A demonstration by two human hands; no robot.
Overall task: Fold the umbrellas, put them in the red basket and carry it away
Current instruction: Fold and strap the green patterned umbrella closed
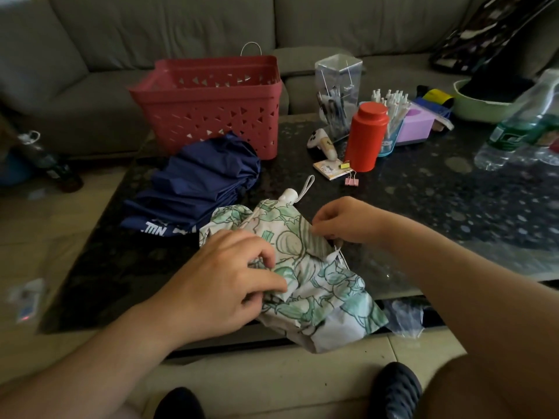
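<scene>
A white umbrella with a green leaf print lies loosely bunched at the near edge of the dark table, its white handle and strap pointing away from me. My left hand grips a fold of its fabric on the left side. My right hand pinches the fabric edge on the right. A navy blue umbrella lies collapsed behind it, touching the red basket. The basket stands at the table's far left, and nothing shows inside it.
A red bottle, a clear pen holder, a purple box, binder clips and plastic water bottles crowd the right of the table. A grey sofa runs behind. My shoes rest on the tiled floor.
</scene>
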